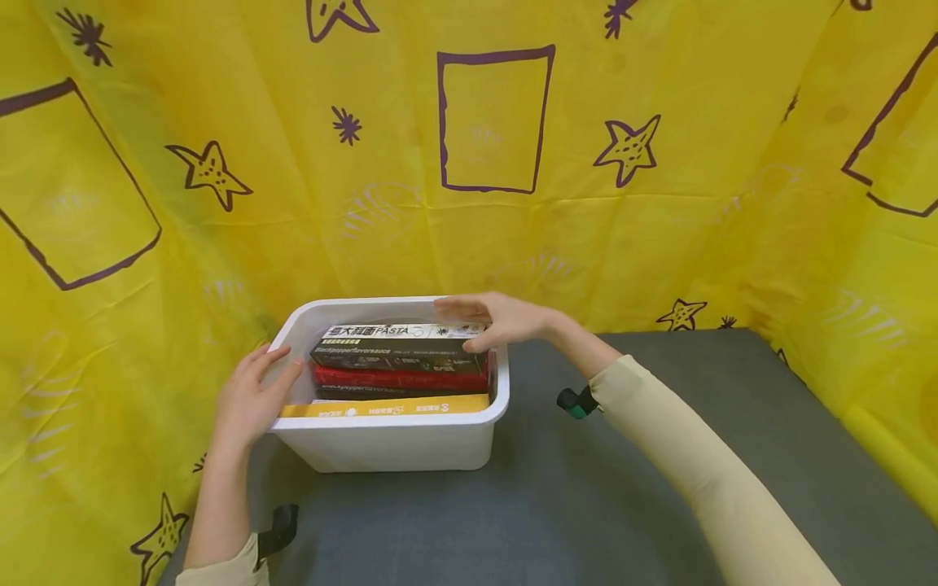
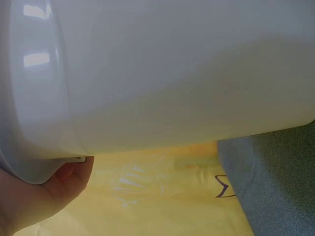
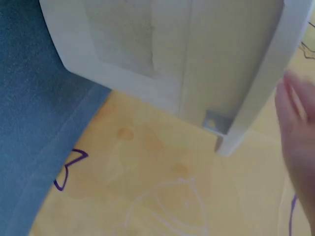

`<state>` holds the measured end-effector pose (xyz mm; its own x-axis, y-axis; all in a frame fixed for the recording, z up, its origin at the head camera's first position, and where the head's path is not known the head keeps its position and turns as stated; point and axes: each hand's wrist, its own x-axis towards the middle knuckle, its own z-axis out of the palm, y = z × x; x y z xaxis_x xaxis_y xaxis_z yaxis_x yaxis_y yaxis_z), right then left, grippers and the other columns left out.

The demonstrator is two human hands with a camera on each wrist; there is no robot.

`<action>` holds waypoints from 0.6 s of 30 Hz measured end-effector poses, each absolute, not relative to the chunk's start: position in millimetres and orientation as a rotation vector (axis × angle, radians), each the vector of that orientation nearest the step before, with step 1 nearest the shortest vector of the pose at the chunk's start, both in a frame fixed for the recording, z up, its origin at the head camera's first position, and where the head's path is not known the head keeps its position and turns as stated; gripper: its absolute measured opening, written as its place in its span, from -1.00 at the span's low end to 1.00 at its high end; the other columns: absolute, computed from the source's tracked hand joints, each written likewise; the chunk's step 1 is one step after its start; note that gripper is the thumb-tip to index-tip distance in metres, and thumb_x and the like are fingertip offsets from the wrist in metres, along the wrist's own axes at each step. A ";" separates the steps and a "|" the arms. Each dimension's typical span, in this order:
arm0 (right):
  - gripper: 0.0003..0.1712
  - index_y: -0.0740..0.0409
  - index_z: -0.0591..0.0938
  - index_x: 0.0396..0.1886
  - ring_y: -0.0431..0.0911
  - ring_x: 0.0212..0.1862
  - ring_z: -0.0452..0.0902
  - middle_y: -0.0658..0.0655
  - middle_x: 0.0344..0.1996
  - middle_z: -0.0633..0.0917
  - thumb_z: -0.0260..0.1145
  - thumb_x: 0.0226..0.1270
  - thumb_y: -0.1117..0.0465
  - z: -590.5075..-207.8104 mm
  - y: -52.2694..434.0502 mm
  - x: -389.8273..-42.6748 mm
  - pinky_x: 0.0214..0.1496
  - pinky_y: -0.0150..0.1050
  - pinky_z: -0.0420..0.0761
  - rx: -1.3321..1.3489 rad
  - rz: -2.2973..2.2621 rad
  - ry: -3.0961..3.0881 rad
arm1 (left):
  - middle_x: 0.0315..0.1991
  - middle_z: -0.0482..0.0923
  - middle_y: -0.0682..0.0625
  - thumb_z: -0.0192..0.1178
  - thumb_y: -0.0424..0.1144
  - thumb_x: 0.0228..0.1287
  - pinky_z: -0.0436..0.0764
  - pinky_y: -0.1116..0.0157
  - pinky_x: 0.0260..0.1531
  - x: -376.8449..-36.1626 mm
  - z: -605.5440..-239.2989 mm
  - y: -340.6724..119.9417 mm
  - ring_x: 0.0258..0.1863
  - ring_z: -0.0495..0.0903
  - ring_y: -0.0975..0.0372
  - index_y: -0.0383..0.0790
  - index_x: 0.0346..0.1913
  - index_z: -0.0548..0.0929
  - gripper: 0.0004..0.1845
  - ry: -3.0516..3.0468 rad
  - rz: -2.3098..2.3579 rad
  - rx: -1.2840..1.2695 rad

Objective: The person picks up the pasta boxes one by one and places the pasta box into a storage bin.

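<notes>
White bin (image 1: 396,443) of stacked boxes (image 1: 399,358) on a grey bench (image 1: 586,505), near its back left corner.
Left hand (image 1: 249,399) rests on the bin's left rim, fingers straight; right hand (image 1: 498,319) lies flat over the top box, fingers straight and together. Yellow cloth (image 1: 220,122) hangs behind.

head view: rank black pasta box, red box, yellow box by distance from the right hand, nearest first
1. Black pasta box, top of the stack at the back of the white bin; the right hand lies on its right end.
2. Red box, directly under it.
3. Yellow box, along the bin's front wall.
</notes>
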<state>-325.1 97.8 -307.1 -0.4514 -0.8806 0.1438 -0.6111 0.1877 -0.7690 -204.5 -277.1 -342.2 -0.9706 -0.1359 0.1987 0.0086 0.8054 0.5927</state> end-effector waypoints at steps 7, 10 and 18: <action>-0.20 0.11 0.28 0.47 -0.14 0.42 0.22 0.12 0.37 0.42 0.38 0.27 0.23 -307.2 114.8 -314.5 0.47 -0.19 0.14 -1.370 -1.352 2.320 | 0.45 0.03 -0.43 -0.07 0.14 0.47 0.03 -0.40 0.21 -204.8 -342.1 -275.2 0.37 0.03 -0.39 -0.40 0.38 0.34 -0.30 -2.755 -0.947 0.103; -0.23 0.07 0.31 0.46 -0.14 0.42 0.22 0.11 0.36 0.43 0.39 0.28 0.20 -312.2 122.7 -307.3 0.47 -0.14 0.15 -1.334 -1.402 2.348 | 0.45 0.02 -0.43 -0.08 0.14 0.47 0.03 -0.40 0.21 -204.4 -340.1 -276.3 0.37 0.02 -0.39 -0.40 0.38 0.34 -0.30 -2.752 -0.949 0.105; -0.25 -0.01 0.38 0.42 -0.11 0.42 0.20 -0.03 0.37 0.42 0.41 0.26 0.04 -327.8 141.8 -282.0 0.43 0.03 0.21 -1.096 -1.402 2.627 | 0.43 0.06 -0.46 -0.07 0.10 0.48 0.05 -0.39 0.21 -200.6 -339.0 -280.9 0.35 0.05 -0.41 -0.43 0.37 0.34 -0.32 -2.740 -0.879 0.104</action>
